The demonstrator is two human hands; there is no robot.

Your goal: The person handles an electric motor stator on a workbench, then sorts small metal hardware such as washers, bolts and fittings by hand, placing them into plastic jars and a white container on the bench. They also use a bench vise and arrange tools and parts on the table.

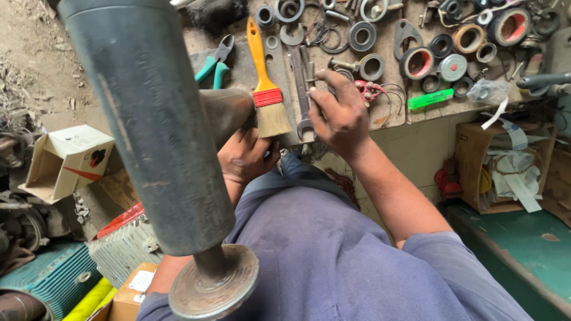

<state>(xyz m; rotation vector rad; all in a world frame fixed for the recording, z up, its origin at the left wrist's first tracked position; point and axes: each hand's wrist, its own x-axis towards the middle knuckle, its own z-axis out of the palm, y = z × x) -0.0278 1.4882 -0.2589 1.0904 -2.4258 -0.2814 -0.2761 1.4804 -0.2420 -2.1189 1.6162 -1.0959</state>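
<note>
A big dark grey metal cylinder (148, 119) with a thin rod and a rusty round disc (214, 285) at its near end fills the left of the view. Behind it, my left hand (247, 157) grips a dark rounded metal piece (229, 110) at the bench edge. My right hand (339, 113) is over the workbench with its fingers curled, right beside a long steel spanner (300, 77). I cannot make out whether anything small is in its fingers. A paintbrush (264, 83) with an orange handle and red band lies between the two hands.
The workbench (392, 119) carries teal-handled pliers (214, 65), several rings, bearings and seals (416, 62) and a green strip (429, 100). Cardboard boxes (65, 160) and a finned metal part (122, 249) sit on the floor at left. A box of paper scraps (505, 166) stands at right.
</note>
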